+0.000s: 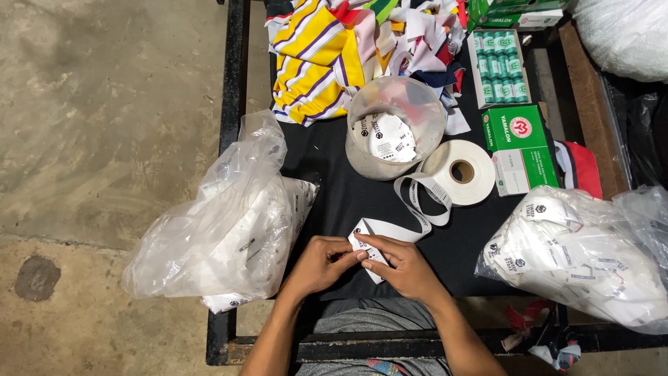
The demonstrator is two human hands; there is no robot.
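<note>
- We saw a white label strip (390, 228) pinched at its printed free end between both hands, near the front edge of the black table (334, 188), just ahead of the person's lap.
- The left hand (321, 263) was closed on the strip's end from the left, with fingertips meeting the label beside the right hand's.
- The right hand (403, 268) was closed on the same end, its fingers laid over the top of the label, so that the two hands touched each other at the fingertips.
- From the hands the strip ran up and right in a loose loop to a white label roll (463, 171) that lay flat on the table, just right of the tub.
- A clear round plastic tub (394, 129) stood just behind the strip, touching the roll, and held a few cut white labels with dark print.
- To the left of the hands a clear plastic bag (223, 230) full of white labels hung over the table's edge.
- To the right a second clear bag of labels (577, 254) lay near the table's corner.
- A green and white carton (520, 147) lay right of the roll, and behind it an open box of green thread spools (498, 67).
- At the far end we saw a heap of fabric scraps (348, 49), with yellow, white and purple stripes most prominent.
- A bare concrete floor (104, 139) lay to the left of the table.
</note>
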